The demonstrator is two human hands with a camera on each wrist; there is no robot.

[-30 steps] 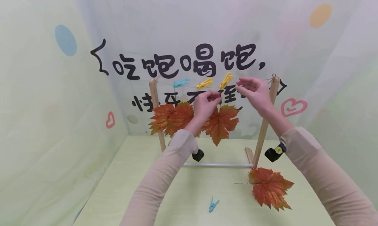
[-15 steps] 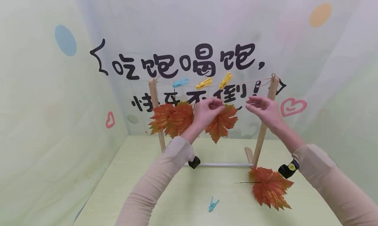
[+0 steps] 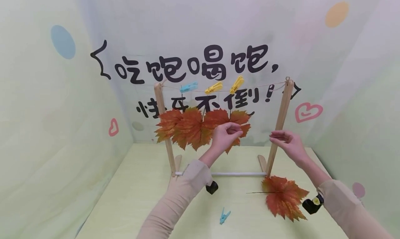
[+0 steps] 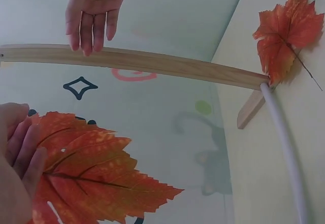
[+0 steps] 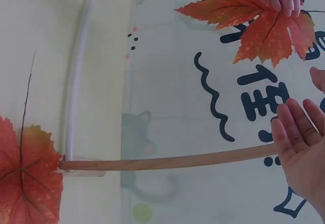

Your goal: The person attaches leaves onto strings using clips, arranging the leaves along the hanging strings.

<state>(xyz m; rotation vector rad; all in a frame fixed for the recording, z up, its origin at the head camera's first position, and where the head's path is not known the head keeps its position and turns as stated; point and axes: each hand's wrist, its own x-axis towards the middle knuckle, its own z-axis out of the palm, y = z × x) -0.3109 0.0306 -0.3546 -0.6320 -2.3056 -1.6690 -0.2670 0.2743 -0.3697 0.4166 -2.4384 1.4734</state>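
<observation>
Orange-red artificial maple leaves hang side by side from a thin string, among them a left leaf (image 3: 167, 124), a middle leaf (image 3: 194, 128) and a right leaf (image 3: 242, 117). Clipped on the string are a blue clothespin (image 3: 189, 87), a yellow clothespin (image 3: 214, 88) and another yellow clothespin (image 3: 236, 84). My left hand (image 3: 225, 136) is before the right leaf, fingers loosely bent and holding nothing; whether it touches the leaf I cannot tell. Empty and relaxed, my right hand (image 3: 290, 147) is beside the right wooden post (image 3: 281, 117).
On the table (image 3: 125, 197) lie another maple leaf (image 3: 284, 199), its stem pointing left, and a blue clothespin (image 3: 224, 216). A white rod (image 3: 240, 174) joins the posts near their feet. Behind stands a printed cloth backdrop (image 3: 187, 23).
Both hands have come down from the string, away from the right yellow clothespin; the right hand also moved rightward. The right leaf hangs in place below the string.
</observation>
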